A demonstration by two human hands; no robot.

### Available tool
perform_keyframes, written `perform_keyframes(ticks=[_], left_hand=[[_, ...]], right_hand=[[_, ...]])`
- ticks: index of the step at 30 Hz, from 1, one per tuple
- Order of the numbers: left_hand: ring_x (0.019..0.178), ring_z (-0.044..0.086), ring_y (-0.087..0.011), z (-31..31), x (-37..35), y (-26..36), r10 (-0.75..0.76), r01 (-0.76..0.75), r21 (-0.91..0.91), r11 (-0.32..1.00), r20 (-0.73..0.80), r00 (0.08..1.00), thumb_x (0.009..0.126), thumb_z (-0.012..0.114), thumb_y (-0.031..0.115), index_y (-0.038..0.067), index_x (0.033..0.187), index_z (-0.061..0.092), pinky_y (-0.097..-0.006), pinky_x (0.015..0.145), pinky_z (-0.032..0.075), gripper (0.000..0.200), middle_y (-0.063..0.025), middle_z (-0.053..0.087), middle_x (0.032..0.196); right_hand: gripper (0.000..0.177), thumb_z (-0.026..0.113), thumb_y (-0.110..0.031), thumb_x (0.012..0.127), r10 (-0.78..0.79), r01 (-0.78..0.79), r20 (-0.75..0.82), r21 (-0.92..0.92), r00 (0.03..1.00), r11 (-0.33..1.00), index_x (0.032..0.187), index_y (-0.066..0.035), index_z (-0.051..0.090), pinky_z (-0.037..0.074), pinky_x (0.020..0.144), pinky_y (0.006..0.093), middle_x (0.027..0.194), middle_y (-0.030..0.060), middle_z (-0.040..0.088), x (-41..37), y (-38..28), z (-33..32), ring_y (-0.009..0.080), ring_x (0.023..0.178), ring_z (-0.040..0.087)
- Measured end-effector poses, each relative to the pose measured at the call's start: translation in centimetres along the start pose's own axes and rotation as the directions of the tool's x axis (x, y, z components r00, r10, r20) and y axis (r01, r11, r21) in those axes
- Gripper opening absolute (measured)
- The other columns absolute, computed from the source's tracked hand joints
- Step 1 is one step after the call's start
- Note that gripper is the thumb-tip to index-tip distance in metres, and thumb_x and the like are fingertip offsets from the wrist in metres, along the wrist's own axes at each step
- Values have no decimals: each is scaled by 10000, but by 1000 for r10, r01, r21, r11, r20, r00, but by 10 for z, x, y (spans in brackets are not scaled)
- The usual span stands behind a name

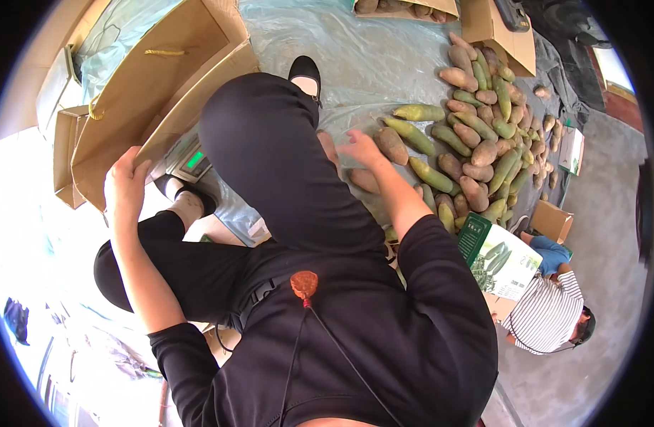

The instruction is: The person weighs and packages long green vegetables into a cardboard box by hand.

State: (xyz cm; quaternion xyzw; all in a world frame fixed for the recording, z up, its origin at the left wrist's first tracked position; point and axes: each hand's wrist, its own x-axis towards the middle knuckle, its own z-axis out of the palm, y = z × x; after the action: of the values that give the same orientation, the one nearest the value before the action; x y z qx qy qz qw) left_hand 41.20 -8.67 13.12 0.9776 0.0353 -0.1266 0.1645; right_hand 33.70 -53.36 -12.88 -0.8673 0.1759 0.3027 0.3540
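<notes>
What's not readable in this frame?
- Scale display, head view: digits too small.
- Scale body, head view: partly hidden by carton and thigh.
- Box of roots, head view: cut off by top edge.
- Right hand, head view: fingertips blurred, root contact unclear.
</notes>
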Motion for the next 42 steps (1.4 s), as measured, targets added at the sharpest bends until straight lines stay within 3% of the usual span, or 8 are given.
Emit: perform_keyframes(ticks=[4, 17, 19, 20, 25, 32, 38, 42], left_hand=[[713, 584, -258, 5, 2, -10, -6, 6, -1, 1000, -24, 1000, 833, 606, 100, 28, 1020, 617, -336, 711, 460, 202, -159, 622, 798], [906, 623, -336, -4, -4, 8, -49, 50, 39, 998, -22, 999, 803, 626, 111, 80, 996, 642, -418, 795, 491, 196, -118, 657, 964], [898, 615, -351, -5, -5, 10, -55, 55, -2, 999, -26, 998, 811, 606, 87, 51, 975, 633, -419, 780, 480, 170, -155, 643, 918], [898, 615, -351, -4, -6, 8, -70, 69, -8, 998, -41, 997, 811, 606, 87, 51, 975, 633, -419, 780, 480, 170, -155, 643, 918], [897, 613, -353, -1, -6, 3, -45, 45, -2, 999, -13, 999, 818, 601, 81, 59, 990, 641, -418, 790, 485, 178, -136, 641, 939], [880, 609, -360, 1, -6, -3, -10, 10, -11, 1000, -29, 1000, 805, 610, 81, 50, 979, 626, -436, 773, 483, 177, -137, 632, 901], [889, 608, -361, 2, -4, -6, 21, -21, 14, 1000, -27, 999, 803, 614, 85, 39, 974, 623, -443, 780, 480, 177, -152, 634, 905], [892, 609, -360, 0, -3, -5, 17, -17, 19, 1000, -8, 1000, 802, 619, 85, 38, 971, 625, -442, 781, 481, 175, -154, 635, 906]], right_hand=[[880, 824, -399, 605, 29, -30, 7, 78, 1000, 997, 1270, 43, 454, 453, 947, 419, 1191, 250, 567, 6, -5, 38, 362, 1131, 553], [738, 853, -222, 571, 208, -207, 26, -37, 978, 978, 1149, 5, 453, 457, 907, 421, 1109, 226, 600, 22, 0, 57, 375, 1067, 581], [732, 851, -209, 573, 94, -84, -25, 269, 995, 960, 1156, -12, 455, 463, 888, 421, 1087, 211, 611, 65, 60, 74, 369, 1043, 591], [730, 849, -203, 573, 51, -31, -32, 451, 998, 892, 1160, -20, 456, 465, 879, 421, 1076, 204, 616, 64, 37, 60, 367, 1031, 596], [743, 840, -135, 600, -210, 288, -309, 232, 928, 929, 1218, -27, 441, 471, 881, 373, 1093, 151, 605, 23, -100, -48, 267, 1004, 596], [722, 810, -42, 669, -539, 763, -549, 360, 638, 537, 1269, -2, 410, 464, 934, 360, 1160, 114, 560, -42, -291, -159, 217, 1064, 571], [718, 809, -28, 647, -882, 945, -346, 183, 320, 271, 1271, -76, 455, 476, 911, 369, 1140, 73, 585, -55, -386, -158, 214, 1045, 588], [698, 799, -112, 628, -947, 944, -32, 91, 321, 317, 1258, -132, 498, 464, 907, 369, 1157, 77, 580, -41, -422, -108, 266, 1098, 553]])
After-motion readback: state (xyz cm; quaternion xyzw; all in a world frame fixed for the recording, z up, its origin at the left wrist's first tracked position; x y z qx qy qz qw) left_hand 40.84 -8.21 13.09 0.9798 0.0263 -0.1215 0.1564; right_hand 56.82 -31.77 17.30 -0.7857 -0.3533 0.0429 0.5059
